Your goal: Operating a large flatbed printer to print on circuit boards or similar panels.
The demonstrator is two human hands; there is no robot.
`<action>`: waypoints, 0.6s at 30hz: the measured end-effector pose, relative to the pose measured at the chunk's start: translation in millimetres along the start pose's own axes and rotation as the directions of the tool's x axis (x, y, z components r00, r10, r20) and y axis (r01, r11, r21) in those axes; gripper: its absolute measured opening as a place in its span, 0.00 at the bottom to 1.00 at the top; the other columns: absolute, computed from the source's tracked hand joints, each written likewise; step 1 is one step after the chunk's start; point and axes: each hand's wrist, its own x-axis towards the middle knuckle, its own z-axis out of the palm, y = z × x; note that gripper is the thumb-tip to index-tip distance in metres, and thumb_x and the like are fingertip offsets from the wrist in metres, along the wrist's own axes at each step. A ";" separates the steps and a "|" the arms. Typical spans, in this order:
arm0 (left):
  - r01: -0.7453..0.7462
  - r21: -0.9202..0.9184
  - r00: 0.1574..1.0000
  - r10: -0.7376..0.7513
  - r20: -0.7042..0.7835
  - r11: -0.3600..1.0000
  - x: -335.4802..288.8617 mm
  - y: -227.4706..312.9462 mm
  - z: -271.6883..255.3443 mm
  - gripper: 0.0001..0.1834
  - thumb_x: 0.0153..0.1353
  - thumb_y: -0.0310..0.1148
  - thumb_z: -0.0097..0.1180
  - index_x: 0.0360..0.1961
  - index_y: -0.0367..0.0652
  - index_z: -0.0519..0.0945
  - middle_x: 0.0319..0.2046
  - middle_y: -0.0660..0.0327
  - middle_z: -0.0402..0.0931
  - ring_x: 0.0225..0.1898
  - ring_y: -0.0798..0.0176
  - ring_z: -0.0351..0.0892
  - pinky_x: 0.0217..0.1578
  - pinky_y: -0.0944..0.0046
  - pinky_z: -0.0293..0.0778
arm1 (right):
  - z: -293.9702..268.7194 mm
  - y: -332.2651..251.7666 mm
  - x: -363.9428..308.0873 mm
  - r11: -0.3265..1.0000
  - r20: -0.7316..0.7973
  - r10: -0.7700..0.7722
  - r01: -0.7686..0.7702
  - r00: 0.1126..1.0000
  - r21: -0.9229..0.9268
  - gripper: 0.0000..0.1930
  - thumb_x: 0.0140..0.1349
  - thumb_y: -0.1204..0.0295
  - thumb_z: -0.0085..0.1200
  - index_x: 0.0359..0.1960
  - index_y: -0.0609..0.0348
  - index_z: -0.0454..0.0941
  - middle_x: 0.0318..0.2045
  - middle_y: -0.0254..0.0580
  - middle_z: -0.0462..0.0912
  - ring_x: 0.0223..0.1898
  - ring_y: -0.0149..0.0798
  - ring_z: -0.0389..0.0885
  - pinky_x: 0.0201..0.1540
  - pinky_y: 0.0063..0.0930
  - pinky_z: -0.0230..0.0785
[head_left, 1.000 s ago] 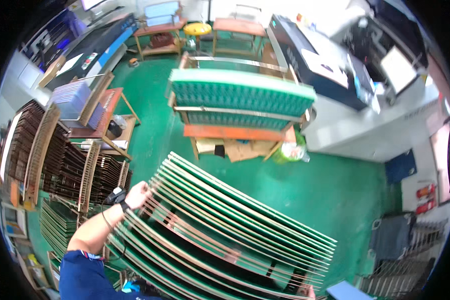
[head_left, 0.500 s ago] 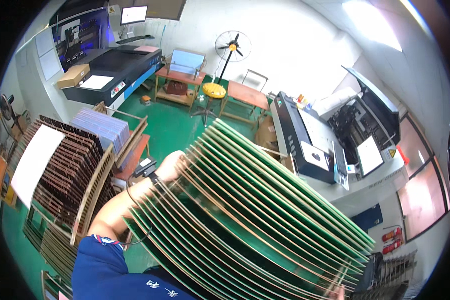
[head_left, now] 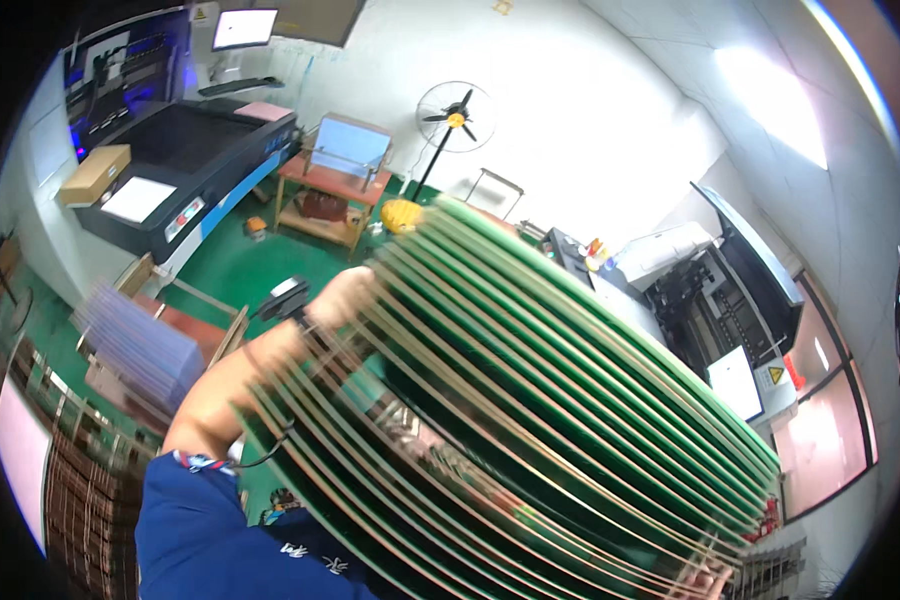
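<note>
A large rack of green boards [head_left: 570, 350] fills the lower middle and right, its thin boards standing in parallel rows with narrow gaps and pale brown edges. My left hand [head_left: 345, 297] is closed at its far left end, fingers partly hidden behind the boards. A black device [head_left: 285, 297] with a cable is strapped to my left wrist. At the lower right, my right hand [head_left: 708, 580] grips the rack's near right end; only some fingers show. The rack is tilted and held in front of my body, slightly blurred.
At left stand a rack of bluish boards [head_left: 145, 345] and a rack of dark boards [head_left: 95, 500]. A long black machine [head_left: 185, 160] is beyond. A red-topped table [head_left: 335, 182], yellow stool [head_left: 400, 215] and fan [head_left: 455, 118] stand ahead. An open-lidded machine [head_left: 710, 300] is at right.
My view has shifted as I move with the rack. The dark-board rack has slid toward the lower left, and the held rack now hides the stool's base and more of the right-hand machine.
</note>
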 end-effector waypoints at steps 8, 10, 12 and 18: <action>-0.079 -0.034 0.993 0.082 0.084 0.996 65.9 18.5 -141.4 0.19 0.68 0.36 0.33 0.54 0.37 0.66 0.43 0.61 0.73 0.36 0.66 0.75 0.37 0.68 0.76 | 191.3 -19.6 128.5 0.995 0.129 -0.057 0.047 0.990 0.086 0.17 0.64 0.55 0.44 0.38 0.57 0.71 0.30 0.31 0.73 0.31 0.27 0.70 0.33 0.21 0.63; -0.062 0.009 0.998 0.062 -0.011 0.998 82.3 34.4 -168.9 0.19 0.68 0.36 0.33 0.54 0.37 0.66 0.43 0.61 0.73 0.36 0.66 0.75 0.37 0.67 0.76 | 290.1 -46.3 128.3 0.995 -0.010 -0.092 0.093 0.996 0.047 0.19 0.63 0.52 0.44 0.29 0.55 0.71 0.19 0.25 0.70 0.17 0.20 0.66 0.18 0.14 0.58; -0.031 0.014 0.996 0.032 -0.084 0.999 108.8 38.8 -221.1 0.19 0.68 0.36 0.33 0.54 0.38 0.66 0.43 0.61 0.73 0.35 0.66 0.75 0.37 0.67 0.76 | 352.7 -58.8 162.2 0.994 0.092 -0.022 0.032 0.996 -0.103 0.17 0.63 0.52 0.45 0.28 0.53 0.72 0.15 0.24 0.68 0.12 0.18 0.62 0.13 0.14 0.51; 0.108 -0.014 0.934 -0.106 -0.342 0.994 166.0 49.6 -338.5 0.19 0.68 0.37 0.33 0.54 0.38 0.66 0.42 0.61 0.73 0.35 0.66 0.75 0.36 0.66 0.76 | 463.5 -37.9 258.0 0.971 0.196 0.171 -0.131 0.966 -0.199 0.17 0.60 0.50 0.50 0.31 0.51 0.73 0.15 0.22 0.66 0.12 0.19 0.61 0.12 0.15 0.49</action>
